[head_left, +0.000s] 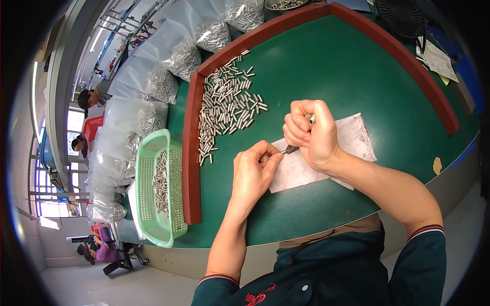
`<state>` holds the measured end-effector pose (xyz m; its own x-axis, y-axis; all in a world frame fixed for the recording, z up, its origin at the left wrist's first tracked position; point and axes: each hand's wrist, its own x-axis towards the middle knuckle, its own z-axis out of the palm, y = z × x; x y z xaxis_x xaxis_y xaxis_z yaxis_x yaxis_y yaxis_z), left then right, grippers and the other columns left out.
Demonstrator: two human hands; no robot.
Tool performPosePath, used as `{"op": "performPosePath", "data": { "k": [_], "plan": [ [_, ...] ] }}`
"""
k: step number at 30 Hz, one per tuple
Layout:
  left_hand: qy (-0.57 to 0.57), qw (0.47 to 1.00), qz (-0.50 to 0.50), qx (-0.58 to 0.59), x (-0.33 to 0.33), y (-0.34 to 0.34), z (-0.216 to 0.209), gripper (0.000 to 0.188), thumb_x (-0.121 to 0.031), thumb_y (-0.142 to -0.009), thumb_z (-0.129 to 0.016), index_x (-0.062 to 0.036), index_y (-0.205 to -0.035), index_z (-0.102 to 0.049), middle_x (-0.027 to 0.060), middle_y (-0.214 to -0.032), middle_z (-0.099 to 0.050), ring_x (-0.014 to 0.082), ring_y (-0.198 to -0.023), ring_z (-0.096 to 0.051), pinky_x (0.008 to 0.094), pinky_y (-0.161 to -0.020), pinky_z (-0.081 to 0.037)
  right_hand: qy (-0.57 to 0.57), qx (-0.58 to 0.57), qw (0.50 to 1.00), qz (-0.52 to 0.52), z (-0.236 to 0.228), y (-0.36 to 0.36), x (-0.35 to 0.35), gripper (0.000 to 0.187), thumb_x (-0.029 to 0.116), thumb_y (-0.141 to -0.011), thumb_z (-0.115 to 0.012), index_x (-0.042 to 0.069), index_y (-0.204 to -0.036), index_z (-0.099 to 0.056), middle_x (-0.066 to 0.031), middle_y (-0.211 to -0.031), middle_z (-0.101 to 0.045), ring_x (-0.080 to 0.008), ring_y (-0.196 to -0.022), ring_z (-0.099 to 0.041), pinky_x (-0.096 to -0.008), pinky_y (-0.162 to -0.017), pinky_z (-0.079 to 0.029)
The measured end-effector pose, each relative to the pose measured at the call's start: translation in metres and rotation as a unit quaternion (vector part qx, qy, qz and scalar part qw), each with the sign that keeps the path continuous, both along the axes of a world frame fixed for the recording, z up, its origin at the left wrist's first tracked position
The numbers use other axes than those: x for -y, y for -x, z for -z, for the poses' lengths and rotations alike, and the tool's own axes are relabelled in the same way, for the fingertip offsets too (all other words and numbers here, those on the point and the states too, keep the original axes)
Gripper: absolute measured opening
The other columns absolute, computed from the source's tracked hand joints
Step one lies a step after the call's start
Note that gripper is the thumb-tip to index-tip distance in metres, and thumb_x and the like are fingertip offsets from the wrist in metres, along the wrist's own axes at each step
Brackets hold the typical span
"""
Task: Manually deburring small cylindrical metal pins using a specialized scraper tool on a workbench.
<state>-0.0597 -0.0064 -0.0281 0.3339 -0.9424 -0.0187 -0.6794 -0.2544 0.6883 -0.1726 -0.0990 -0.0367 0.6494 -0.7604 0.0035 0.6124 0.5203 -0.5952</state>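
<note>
My left hand (250, 172) pinches a small silver metal pin (282, 152) between thumb and forefinger, over a white, smudged cloth (298, 172). Wrapped in a fist, my right hand (315, 133) grips a hand tool (291, 149) with a dark pointed tip. That tip meets or nearly meets the pin; I cannot tell which. Most of the tool's handle is hidden by my fingers, so its exact kind does not show. Left of the cloth, many loose metal pins (224, 104) lie scattered on the green table top (326, 61).
A reddish-brown raised border (192, 153) runs along the table's left and far sides. Beyond it stand a light green basket (176, 214) with more pins and several clear bags (186, 56) of pins. A black fan (403, 18) and papers (439, 61) are at the far right. People sit in the background.
</note>
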Motion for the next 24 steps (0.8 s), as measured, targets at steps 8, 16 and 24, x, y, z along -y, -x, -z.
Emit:
{"op": "performPosePath", "data": {
  "k": [8,16,24],
  "plan": [
    [0.008,1.000,0.009,-0.017,0.000,-0.003,0.003,0.008,-0.001,-0.072,-0.062,0.0029,-0.068,-0.057,-0.0049,-0.048,-0.035,0.0026,-0.046,-0.028,0.0220,-0.041,-0.023,0.023,-0.008,1.000,0.001,0.003,-0.003,-0.001,0.033,0.024,-0.080,-0.032,0.011,-0.051,-0.027,0.0022,-0.040,-0.025,-0.0072,-0.037,-0.017,-0.0236,-0.038,-0.015],
    [0.010,1.000,0.015,-0.007,0.004,0.001,0.000,0.007,-0.001,-0.070,-0.063,0.0028,-0.067,-0.057,-0.0046,-0.048,-0.037,0.0027,-0.046,-0.029,0.0218,-0.041,-0.024,0.103,-0.022,0.994,0.024,-0.001,-0.003,-0.007,0.034,0.023,-0.081,-0.032,0.010,-0.050,-0.028,0.0016,-0.042,-0.026,-0.0068,-0.039,-0.019,-0.0235,-0.038,-0.017],
    [0.026,0.999,0.011,-0.014,0.003,0.000,0.002,0.009,-0.003,-0.067,-0.062,0.0031,-0.065,-0.056,0.0037,-0.046,-0.044,0.0085,-0.042,-0.038,0.0264,-0.042,-0.033,0.180,-0.045,0.981,0.061,-0.002,-0.008,-0.015,0.030,0.017,-0.078,-0.031,0.009,-0.050,-0.027,0.0014,-0.043,-0.026,-0.0067,-0.040,-0.020,-0.0235,-0.039,-0.018]
  ]
}}
